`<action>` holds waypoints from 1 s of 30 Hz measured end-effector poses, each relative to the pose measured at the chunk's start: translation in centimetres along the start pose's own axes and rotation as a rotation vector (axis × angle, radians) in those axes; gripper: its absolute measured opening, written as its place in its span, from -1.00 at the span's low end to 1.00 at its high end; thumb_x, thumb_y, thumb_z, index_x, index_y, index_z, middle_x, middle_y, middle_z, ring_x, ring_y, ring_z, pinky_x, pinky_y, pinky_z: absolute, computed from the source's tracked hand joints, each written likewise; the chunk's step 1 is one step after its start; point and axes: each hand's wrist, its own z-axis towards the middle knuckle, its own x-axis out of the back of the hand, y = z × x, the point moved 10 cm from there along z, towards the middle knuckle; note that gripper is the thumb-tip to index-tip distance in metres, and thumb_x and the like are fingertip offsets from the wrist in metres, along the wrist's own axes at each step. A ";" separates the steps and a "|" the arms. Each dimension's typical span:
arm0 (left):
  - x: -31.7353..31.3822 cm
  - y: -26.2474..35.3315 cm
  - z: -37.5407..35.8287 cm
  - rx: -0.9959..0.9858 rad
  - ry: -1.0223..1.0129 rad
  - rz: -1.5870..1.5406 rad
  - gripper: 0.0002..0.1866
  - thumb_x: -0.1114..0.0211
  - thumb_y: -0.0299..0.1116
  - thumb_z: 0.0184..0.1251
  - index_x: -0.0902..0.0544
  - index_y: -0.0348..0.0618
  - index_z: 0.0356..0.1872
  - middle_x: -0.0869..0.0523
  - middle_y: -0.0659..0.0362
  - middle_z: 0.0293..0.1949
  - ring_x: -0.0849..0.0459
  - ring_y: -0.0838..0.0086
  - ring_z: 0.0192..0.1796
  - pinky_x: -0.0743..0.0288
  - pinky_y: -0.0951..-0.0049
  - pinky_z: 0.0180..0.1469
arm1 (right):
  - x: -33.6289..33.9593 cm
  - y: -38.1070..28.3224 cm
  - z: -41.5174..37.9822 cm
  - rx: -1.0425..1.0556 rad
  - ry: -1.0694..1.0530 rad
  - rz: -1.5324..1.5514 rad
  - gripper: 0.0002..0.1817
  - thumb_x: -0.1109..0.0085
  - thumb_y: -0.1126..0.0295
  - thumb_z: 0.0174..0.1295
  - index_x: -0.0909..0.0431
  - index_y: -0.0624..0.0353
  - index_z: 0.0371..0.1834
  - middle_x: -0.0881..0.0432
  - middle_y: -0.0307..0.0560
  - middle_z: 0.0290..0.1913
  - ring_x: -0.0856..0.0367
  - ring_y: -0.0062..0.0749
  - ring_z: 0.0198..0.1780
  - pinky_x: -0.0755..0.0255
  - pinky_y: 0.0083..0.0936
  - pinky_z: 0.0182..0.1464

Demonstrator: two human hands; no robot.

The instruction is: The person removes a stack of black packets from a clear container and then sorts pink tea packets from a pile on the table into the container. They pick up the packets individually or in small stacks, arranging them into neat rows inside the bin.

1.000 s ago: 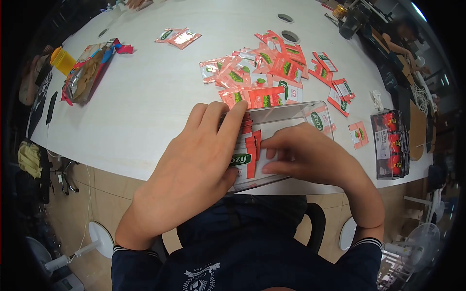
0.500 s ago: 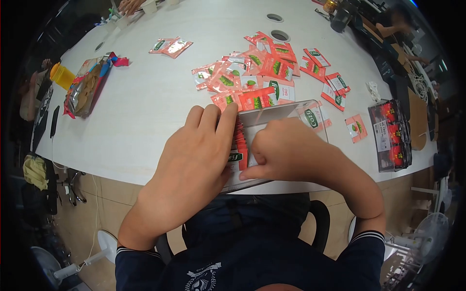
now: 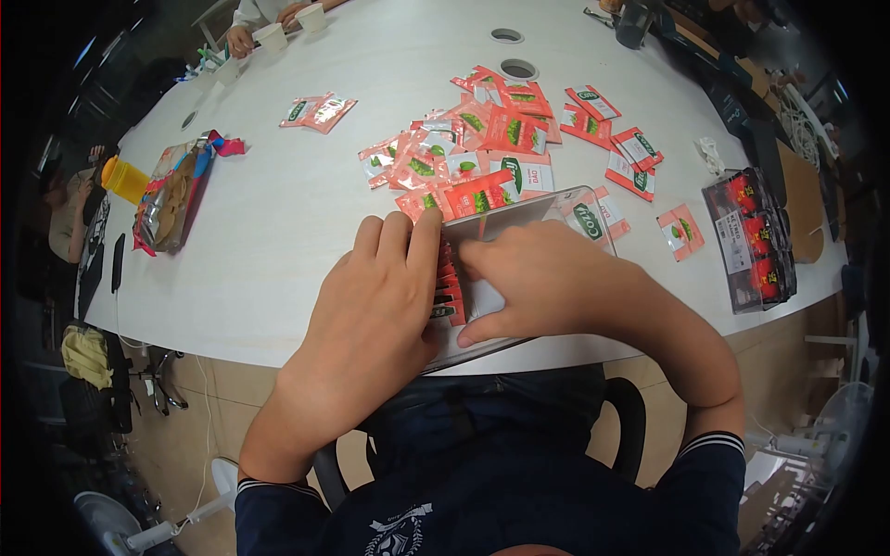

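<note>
A clear plastic box (image 3: pixel 577 196) sits at the table's near edge, with a row of upright red sachets (image 3: pixel 450 298) packed at its left end. My left hand (image 3: pixel 366 296) is wrapped around that end, fingers over the far wall and thumb on the near side. Inside the box is my right hand (image 3: pixel 556 283), its thumb spread away from the fingers. Its fingertips reach the right face of the row and are partly hidden. Just beyond the box lies a loose pile of red and white Cozy sachets (image 3: pixel 514 130).
Two more sachets (image 3: pixel 320 112) lie at the left, near an opened snack bag (image 3: pixel 171 208) and a yellow-capped container (image 3: pixel 123 178). A clear pack with red items (image 3: pixel 756 241) stands on the right. Another person's hand (image 3: pixel 241 41) is near paper cups (image 3: pixel 272 37) at the far left.
My right hand's fingers have uncurled from a fist and moved left against the sachet row. My left hand stays around the box. The camera view has shifted slightly.
</note>
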 end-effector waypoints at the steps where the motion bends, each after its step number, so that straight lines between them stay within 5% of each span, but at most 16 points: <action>1: 0.0 0.0 0.0 -0.010 0.004 -0.005 -0.03 -0.59 -0.53 -0.22 -0.38 -0.48 0.39 -0.55 -0.07 -0.01 -0.58 0.10 0.06 -0.62 0.24 0.03 | -0.3 -0.5 0.5 -0.005 -0.027 -0.021 -0.35 -0.51 -0.19 0.15 -0.67 0.32 -0.25 -0.75 0.15 -0.37 -0.78 0.07 -0.28 -0.61 -0.10 -0.20; 8: 0.0 0.1 0.0 -0.001 0.010 -0.008 -0.01 -0.63 -0.51 -0.24 -0.38 -0.45 0.38 -0.55 -0.05 0.00 -0.58 0.11 0.06 -0.63 0.24 0.00 | -0.2 -0.4 0.5 -0.050 -0.088 -0.019 -0.35 -0.51 -0.17 0.16 -0.67 0.34 -0.22 -0.77 0.14 -0.34 -0.81 0.04 -0.24 -0.66 -0.12 -0.17; 14: -0.3 0.1 0.3 0.038 -0.001 0.041 -0.03 -0.65 -0.50 -0.24 -0.40 -0.39 0.36 -0.56 -0.03 -0.02 -0.59 0.10 0.03 -0.64 0.25 -0.06 | -1.3 -1.2 1.6 -0.031 -0.044 -0.087 -0.53 -0.50 0.01 0.14 -0.74 0.28 -0.30 -0.77 0.14 -0.35 -0.81 0.04 -0.25 -0.66 -0.10 -0.18; 17: -0.8 -0.4 0.3 0.117 -0.122 0.073 0.06 -0.73 -0.28 -0.13 -0.34 -0.38 0.45 -0.56 -0.03 0.07 -0.58 0.06 0.13 -0.62 0.17 0.14 | -0.9 -1.1 1.5 -0.068 -0.096 -0.071 -0.62 -0.48 0.09 0.12 -0.76 0.26 -0.36 -0.78 0.16 -0.34 -0.82 0.05 -0.24 -0.67 -0.09 -0.16; 30: -1.1 -0.2 0.5 0.102 -0.148 0.106 0.06 -0.69 -0.34 -0.14 -0.30 -0.31 0.48 -0.57 -0.03 0.09 -0.59 0.04 0.17 -0.65 0.14 0.10 | -2.1 -0.4 2.0 -0.156 -0.159 -0.087 -0.67 -0.38 0.16 0.13 -0.82 0.24 -0.27 -0.82 0.13 -0.31 -0.85 0.01 -0.19 -0.71 -0.12 -0.10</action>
